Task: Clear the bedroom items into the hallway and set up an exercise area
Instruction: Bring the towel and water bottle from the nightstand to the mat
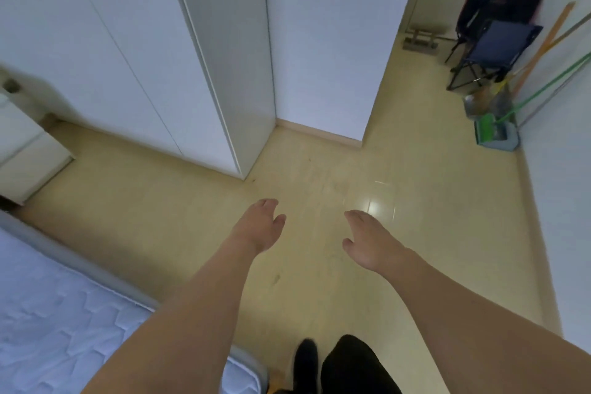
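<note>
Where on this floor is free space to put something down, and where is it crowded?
Bare floor lies between the wardrobe, the mattress and the right wall, under both empty hands. The far right corner is crowded: folding chairs, broom handles, dustpan.

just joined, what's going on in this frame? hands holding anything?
No. The person stands on the pale yellow floor beside the white quilted mattress. The left hand and right hand are both stretched forward, fingers relaxed, holding nothing. Ahead, the passage past the white wardrobe already holds two dark folding camp chairs, a green-handled broom with dustpan and a small wooden rack. No exercise gear is in view.
</note>
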The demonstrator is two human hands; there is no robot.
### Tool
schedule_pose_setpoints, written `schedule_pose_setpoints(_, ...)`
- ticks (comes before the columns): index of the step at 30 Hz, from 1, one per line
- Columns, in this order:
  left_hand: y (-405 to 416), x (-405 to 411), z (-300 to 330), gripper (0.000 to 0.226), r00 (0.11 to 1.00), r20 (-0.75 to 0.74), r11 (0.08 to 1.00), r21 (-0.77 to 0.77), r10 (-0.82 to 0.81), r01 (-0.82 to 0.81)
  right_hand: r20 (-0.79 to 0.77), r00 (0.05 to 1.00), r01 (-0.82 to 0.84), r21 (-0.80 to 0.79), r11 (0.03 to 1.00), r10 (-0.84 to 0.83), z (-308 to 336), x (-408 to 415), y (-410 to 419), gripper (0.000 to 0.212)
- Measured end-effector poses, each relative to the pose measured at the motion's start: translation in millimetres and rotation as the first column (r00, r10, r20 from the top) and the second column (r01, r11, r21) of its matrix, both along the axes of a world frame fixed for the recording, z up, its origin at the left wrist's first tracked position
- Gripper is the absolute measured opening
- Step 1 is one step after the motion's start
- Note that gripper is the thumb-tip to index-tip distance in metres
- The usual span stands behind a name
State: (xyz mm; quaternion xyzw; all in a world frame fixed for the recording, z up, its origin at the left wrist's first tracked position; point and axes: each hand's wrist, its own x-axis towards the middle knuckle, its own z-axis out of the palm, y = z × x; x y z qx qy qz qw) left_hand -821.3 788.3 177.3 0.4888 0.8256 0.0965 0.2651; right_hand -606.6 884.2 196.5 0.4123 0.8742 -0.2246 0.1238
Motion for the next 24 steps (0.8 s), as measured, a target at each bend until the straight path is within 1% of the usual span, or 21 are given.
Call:
schedule_pose_setpoints(3,22.2,-28.6,-4.7,0.051,0.997,0.016,0.997,-0.021,0.079,-0.079,0.009,0.998,-0.062,-0.041,0.997,0.063,-1.6,-38.9,36.7,0.063)
schedule_pose_setpoints(6,36.8,-53.8,-14.3,0.052,0.988,0.022,0.986,-0.079,0.150,-0.148,0.002,0.992,-0.124,-0.101,0.987,0.125,-7.7,-81.4,72.9,0.064)
schedule_pose_setpoints(8,49.6,-69.3,-18.0,0.052,0.978,0.020,0.972,-0.111,0.210,-0.206,-0.005,0.979,-0.201,-0.106,0.974,0.202,-11.5,-111.7,100.4,0.064)
schedule_pose_setpoints(10,66.1,-84.8,-14.8,0.052,0.964,0.013,0.957,-0.127,0.266,-0.263,-0.021,0.970,-0.245,-0.112,0.963,0.244,-7.7,-139.9,127.6,0.061)
schedule_pose_setpoints(12,86.4,-105.0,-6.7,0.052,0.948,-0.012,0.940,-0.125,0.319,-0.318,-0.043,0.959,-0.284,-0.098,0.954,0.281,-0.7,-170.5,157.7,0.059)
schedule_pose_setpoints(16,119.1,-149.6,12.6,0.051,0.910,-0.030,0.908,-0.051,0.414,-0.415,-0.048,0.922,-0.386,-0.047,0.921,0.384,9.8,-232.7,201.4,0.054)
schedule_pose_setpoints(17,118.3,-161.1,14.9,0.051,0.898,-0.033,0.897,-0.045,0.440,-0.441,-0.047,0.904,-0.426,-0.040,0.904,0.425,10.7,-251.5,206.0,0.054)
schedule_pose_setpoints(19,105.0,-179.3,15.8,0.051,0.871,-0.046,0.866,-0.093,0.489,-0.491,-0.043,0.870,-0.493,-0.040,0.869,0.492,12.5,-284.6,205.5,0.055)
schedule_pose_setpoints(22,67.3,-201.6,8.3,0.053,0.799,-0.053,0.782,-0.173,0.599,-0.599,-0.035,0.803,-0.596,-0.059,0.801,0.595,5.5,-334.0,195.4,0.056)
schedule_pose_setpoints(24,46.7,-213.3,3.8,0.054,0.748,-0.033,0.730,-0.194,0.663,-0.655,-0.029,0.769,-0.638,-0.076,0.766,0.638,-1.0,-361.0,187.7,0.057)
